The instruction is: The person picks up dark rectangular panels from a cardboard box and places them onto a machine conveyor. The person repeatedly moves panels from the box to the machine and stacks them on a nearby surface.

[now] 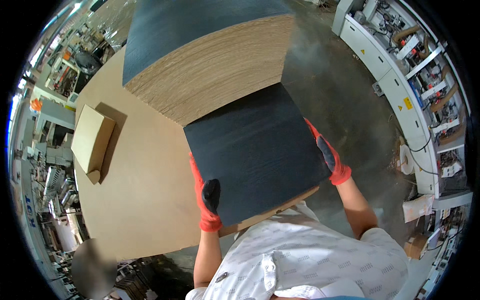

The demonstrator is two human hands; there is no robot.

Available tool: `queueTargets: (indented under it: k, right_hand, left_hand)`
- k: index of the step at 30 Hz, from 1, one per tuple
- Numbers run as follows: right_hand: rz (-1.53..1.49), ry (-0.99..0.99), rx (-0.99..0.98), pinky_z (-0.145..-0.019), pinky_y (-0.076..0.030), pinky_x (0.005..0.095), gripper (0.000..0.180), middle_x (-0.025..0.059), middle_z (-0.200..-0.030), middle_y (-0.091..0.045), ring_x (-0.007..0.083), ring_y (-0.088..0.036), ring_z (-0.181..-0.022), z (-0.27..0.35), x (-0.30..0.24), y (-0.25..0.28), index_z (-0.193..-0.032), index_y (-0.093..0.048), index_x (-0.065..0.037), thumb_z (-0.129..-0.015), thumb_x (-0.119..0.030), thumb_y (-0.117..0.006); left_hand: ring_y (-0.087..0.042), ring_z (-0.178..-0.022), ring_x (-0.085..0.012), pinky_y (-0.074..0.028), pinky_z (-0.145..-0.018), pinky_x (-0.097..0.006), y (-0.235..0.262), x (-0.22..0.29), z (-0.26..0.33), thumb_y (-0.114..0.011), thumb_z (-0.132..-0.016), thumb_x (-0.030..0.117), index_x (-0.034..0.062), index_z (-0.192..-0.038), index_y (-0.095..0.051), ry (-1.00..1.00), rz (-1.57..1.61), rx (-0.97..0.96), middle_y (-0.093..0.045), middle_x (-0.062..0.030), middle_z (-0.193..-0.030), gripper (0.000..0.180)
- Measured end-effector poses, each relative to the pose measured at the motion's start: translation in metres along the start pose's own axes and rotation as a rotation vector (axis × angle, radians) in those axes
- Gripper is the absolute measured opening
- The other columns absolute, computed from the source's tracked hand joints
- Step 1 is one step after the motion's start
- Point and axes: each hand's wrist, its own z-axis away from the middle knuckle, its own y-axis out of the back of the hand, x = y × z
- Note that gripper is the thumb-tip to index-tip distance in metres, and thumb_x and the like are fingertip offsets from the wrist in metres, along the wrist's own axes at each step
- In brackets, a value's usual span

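A black-faced rectangular panel [257, 155] lies in front of me, its near edge showing a strip of light brown. My left hand [206, 200], in a red glove with dark patches, is closed on its left edge with the thumb over the top. On the right edge my right hand [330, 154], gloved the same way, grips with the thumb up and the fingers along the side. The undersides of both grips are hidden. Just beyond the panel rises a tall stack of panels [215, 65] with a black top and layered brown edges, close to the panel's far edge.
A large tan board surface [145, 200] lies under the stack and to the left. An upright cardboard piece [92, 142] stands on it. To the right, across grey floor [330, 90], runs a long white machine [400, 100] with hoses and cables. More machinery [55, 185] lines the far left.
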Motion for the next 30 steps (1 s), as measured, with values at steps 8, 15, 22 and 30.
queueTargets:
  k: [8,15,22,30]
  right_hand:
    - [0.138,0.048,-0.017,-0.128,-0.013,0.0379,0.069,0.0118,-0.171,-0.025,0.0216,-0.019,-0.159,-0.004,-0.012,-0.004,-0.163,-0.027,-0.003,-0.110,-0.041,-0.048]
    - [0.171,0.376,-0.128,-0.128,-0.015,0.0399,0.068,0.0179,-0.171,-0.021,0.0273,-0.017,-0.159,-0.012,0.031,0.021,-0.162,-0.023,0.001,-0.111,-0.038,-0.045]
    - [-0.112,0.198,-0.051,-0.128,-0.017,0.0415,0.065,0.0203,-0.169,-0.023,0.0321,-0.020,-0.158,-0.011,0.022,0.008,-0.162,-0.024,0.003,-0.109,-0.023,-0.053]
    - [0.122,0.171,-0.059,-0.127,-0.016,0.0445,0.070,0.0260,-0.168,-0.022,0.0379,-0.018,-0.158,-0.011,0.006,0.012,-0.160,-0.022,0.010,-0.106,-0.023,-0.052]
  left_hand:
    - [-0.054,-0.134,-0.0287,-0.041,-0.116,-0.044,-0.064,0.028,-0.006,-0.044,-0.110,0.034,0.0022,-0.146,-0.048,-0.100,-0.085,0.083,-0.052,-0.0126,-0.150,0.048]
    - [-0.030,-0.153,-0.0321,-0.022,-0.126,-0.047,-0.171,0.034,0.002,-0.022,-0.108,0.061,0.0009,-0.163,-0.026,-0.083,-0.371,0.337,-0.029,-0.0140,-0.169,0.082]
    - [-0.055,-0.131,-0.0375,-0.043,-0.111,-0.053,-0.128,0.015,0.075,-0.057,-0.103,0.039,-0.0002,-0.158,-0.031,-0.379,-0.847,0.449,-0.048,-0.0262,-0.152,0.073]
    - [-0.059,-0.124,-0.0376,-0.049,-0.103,-0.055,-0.152,-0.013,0.051,-0.048,-0.107,0.042,-0.0017,-0.154,-0.039,-0.568,-0.868,0.470,-0.053,-0.0263,-0.146,0.064]
